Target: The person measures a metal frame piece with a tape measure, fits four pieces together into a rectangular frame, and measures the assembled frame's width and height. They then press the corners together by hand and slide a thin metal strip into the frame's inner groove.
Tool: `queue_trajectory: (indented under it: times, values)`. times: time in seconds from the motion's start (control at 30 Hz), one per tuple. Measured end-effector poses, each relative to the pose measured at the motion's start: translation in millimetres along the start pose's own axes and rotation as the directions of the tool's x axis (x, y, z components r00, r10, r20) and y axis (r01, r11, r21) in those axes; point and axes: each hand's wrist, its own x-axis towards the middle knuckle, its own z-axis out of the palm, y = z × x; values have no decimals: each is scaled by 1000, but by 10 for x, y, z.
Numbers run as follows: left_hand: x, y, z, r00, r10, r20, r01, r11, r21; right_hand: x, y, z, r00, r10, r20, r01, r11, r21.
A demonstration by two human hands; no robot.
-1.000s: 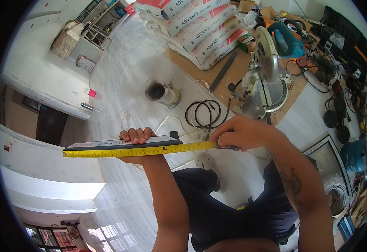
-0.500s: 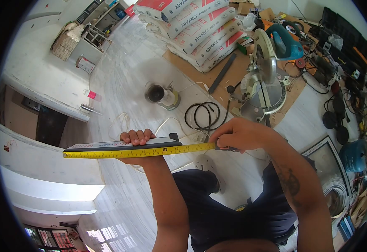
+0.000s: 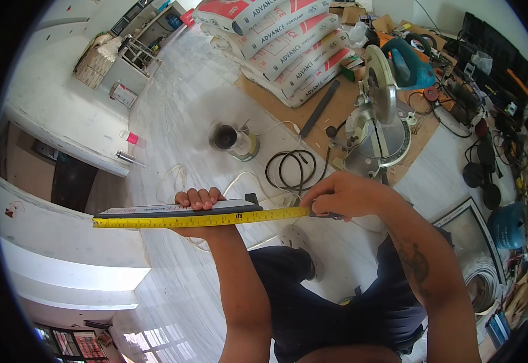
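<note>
Toward nine o'clock, the left hand is gripping a labelled bar; toward three o'clock, the right hand is clasping a tape measure stretched alongside. The bar is looking stiff and light, suiting a mid-length hold.

ADVANCE PORTLAND on bags, 11 on yellow tape

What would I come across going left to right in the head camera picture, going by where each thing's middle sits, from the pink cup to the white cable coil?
Pink cup, left hand, black cable coil, right hand, miter saw, white cable coil.
</note>
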Motion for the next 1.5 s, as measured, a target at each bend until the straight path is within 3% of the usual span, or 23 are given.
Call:
queue_trajectory:
  times: [0.73,0.8,0.87,0.9,0.97,1.0,1.03,1.07,1.1,1.13,1.23,1.3,1.33,1.37,1.4,1.43,1.5]
  values:
    - [5,-6,-6,999,-8,45,10,999,-40,-3,-12,-19,1000,-12,3,12,1000,-6]
    - [18,12,-66,988,-32,148,35,999,-18,-10,-26,-20,1000,-9,-2,9,1000,-9]
    - [26,49,-107,989,-47,140,48,999,2,-22,-30,-18,1000,1,-10,-1,1000,-25]
    - [21,49,-149,989,-69,129,67,998,19,-29,-23,-6,998,-57,-20,57,998,-17]
    - [105,181,-511,988,-126,-84,134,985,104,-51,-38,0,980,-195,-49,193,980,-46]
    - [214,250,-874,994,-98,53,72,928,367,-57,-68,-40,960,-273,-59,268,959,-89]
    - [111,56,-398,934,208,-289,8,800,601,-173,-161,-93,935,-339,-101,324,936,-136]
    - [121,-150,35,808,411,-423,-85,790,607,-201,-135,-194,818,-560,-132,515,815,-267]
    - [281,-39,-409,861,366,-353,-101,804,585,-379,-209,-273,785,-589,-194,528,799,-289]
    - [329,147,-696,956,147,-252,29,813,582,-612,-234,-345,742,-622,-250,545,777,-315]
    - [300,20,-485,964,104,-246,70,791,608,-1265,166,-495,762,-413,-499,376,909,-179]
    - [246,3,-434,972,100,-212,61,764,642,-1591,840,-476,720,-269,-640,312,949,-48]
    - [191,-58,-415,973,132,-189,30,740,672,-1813,1162,-384,694,-64,-717,124,992,32]
    - [198,-70,-494,979,134,-152,3,741,672,-1887,1764,-256,661,29,-750,-36,999,8]
    - [136,-116,-459,979,160,-123,-33,729,684,-1957,2282,-29,619,218,-754,-133,976,173]
    - [185,-101,-596,981,174,-85,-61,692,719,-1875,2946,298,447,420,-789,-165,906,389]
    - [237,-118,-696,986,162,-26,-87,647,758,-1802,4075,959,247,542,-803,-447,799,402]
